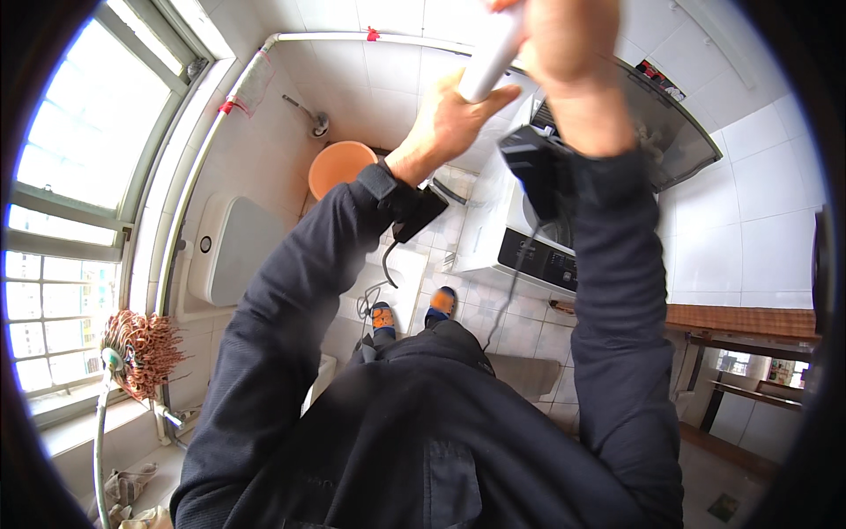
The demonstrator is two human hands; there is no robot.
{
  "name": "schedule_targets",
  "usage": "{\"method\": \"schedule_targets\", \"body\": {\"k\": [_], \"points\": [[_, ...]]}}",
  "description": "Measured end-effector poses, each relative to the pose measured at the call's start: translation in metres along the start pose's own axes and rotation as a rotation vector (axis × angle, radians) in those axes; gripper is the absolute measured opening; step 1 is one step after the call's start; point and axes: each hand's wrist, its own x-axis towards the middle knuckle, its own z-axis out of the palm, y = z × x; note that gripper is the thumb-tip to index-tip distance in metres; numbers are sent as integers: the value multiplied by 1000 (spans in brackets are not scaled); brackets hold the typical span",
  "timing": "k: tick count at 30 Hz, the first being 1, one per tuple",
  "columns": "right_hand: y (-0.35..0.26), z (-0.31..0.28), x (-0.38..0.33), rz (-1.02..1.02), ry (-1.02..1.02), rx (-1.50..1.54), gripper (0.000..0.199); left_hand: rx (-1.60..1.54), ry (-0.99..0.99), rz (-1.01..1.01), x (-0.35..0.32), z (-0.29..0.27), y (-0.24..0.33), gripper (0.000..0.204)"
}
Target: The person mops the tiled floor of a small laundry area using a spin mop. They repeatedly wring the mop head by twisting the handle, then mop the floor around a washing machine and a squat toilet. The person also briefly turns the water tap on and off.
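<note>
Both hands are raised at the top centre of the frame, gripping a white tube. The left hand is closed around its lower end, and the right hand is closed higher up, partly cut off by the frame edge. The step looks like holding the tube overhead. Next calls for a steady two-handed grip. A washer stands below.
</note>
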Motion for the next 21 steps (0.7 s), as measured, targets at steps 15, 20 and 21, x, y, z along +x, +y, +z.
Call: {"method": "schedule_targets", "body": {"k": [15, 20, 21], "points": [[139, 4, -74, 183, -149, -36, 24, 9, -95, -206, -16, 0, -140, 34], [44, -5, -27, 39, -14, -1, 29, -101, -116, 48, -6, -5, -35, 32], [31, -8, -24, 31, -29, -45, 31, -99, -123, 68, -7, -4, -29, 32]]}}
